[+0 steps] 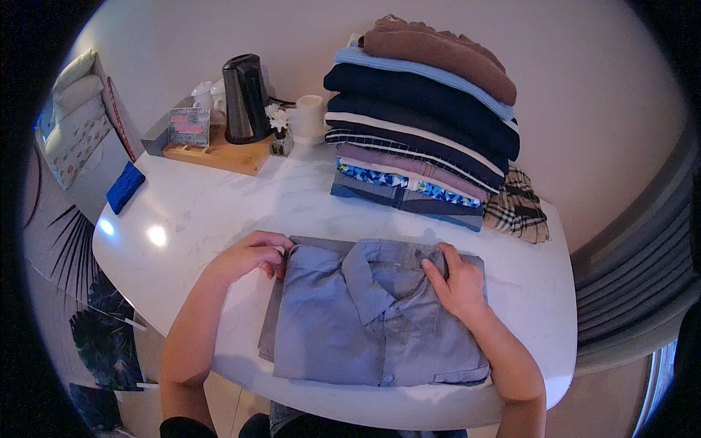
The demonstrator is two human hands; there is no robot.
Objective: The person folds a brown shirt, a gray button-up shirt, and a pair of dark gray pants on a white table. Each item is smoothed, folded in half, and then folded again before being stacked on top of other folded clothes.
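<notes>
A folded grey collared shirt (334,317) lies on the white marble-patterned table with its collar away from me and its front placket facing up. A darker grey layer of cloth (269,331) shows from under it along the left and far edges. At the shirt's far left corner, my left hand (260,254) pinches the fabric edge between thumb and fingers. My right hand (457,279) grips the far right shoulder beside the collar, thumb on top. Part of the fingers on each hand is hidden by the hand itself or the cloth.
Behind the shirt rises a tall stack of folded clothes (416,120), with a plaid cloth (517,208) at its right. A wooden tray (219,153) holds an electric kettle (245,98). A blue cloth bundle (125,187) lies near the table's left edge. Grey curtain (630,284) hangs right.
</notes>
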